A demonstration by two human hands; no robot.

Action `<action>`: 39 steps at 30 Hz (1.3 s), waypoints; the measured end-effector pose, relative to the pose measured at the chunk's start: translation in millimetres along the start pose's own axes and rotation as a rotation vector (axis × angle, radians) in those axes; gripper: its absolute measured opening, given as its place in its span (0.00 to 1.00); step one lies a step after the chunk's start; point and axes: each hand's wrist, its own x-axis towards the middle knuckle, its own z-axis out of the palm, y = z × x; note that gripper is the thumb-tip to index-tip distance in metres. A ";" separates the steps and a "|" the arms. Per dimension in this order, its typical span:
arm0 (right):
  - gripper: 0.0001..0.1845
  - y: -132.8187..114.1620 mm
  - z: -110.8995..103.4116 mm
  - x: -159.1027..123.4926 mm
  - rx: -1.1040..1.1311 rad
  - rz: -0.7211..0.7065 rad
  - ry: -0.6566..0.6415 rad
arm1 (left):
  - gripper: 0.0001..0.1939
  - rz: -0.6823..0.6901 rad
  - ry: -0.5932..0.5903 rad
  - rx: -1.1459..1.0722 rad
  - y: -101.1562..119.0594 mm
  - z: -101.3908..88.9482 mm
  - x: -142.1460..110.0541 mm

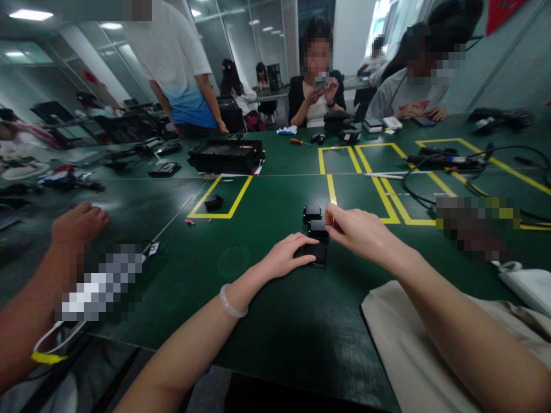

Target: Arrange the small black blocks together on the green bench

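Observation:
Three small black blocks stand in a close row on the green table, running away from me: a near black block (pixel 318 256), a middle black block (pixel 317 229) and a far black block (pixel 311 213). My left hand (pixel 289 255), below a pale bangle (pixel 232 302), holds the near block from the left, with thumb and forefinger at its edges. From the right, my right hand (pixel 355 229) pinches the right end of the middle block. Its fingertips partly hide that end. Neither hand touches the far block, as far as I can see.
Yellow tape (pixel 210 216) marks rectangles on the table (pixel 275 321). A black tray-like case (pixel 226 156) and a small black part (pixel 213 201) lie ahead left; cables (pixel 447 160) lie right. Another person's hand (pixel 81 221) rests at left. Beige cloth (pixel 396 321) hangs near my right forearm.

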 end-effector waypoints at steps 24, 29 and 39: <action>0.10 -3.2 -3.0 -3.2 0.011 -0.010 0.005 | 0.19 -0.009 -0.001 -0.016 2.1 -0.7 0.7; 0.12 -6.3 -3.1 -1.4 -0.014 0.011 0.011 | 0.19 -0.002 0.000 -0.005 0.4 0.3 1.2; 0.12 -7.0 -3.3 -1.9 0.014 0.020 0.011 | 0.19 -0.007 0.002 -0.006 0.2 0.7 1.3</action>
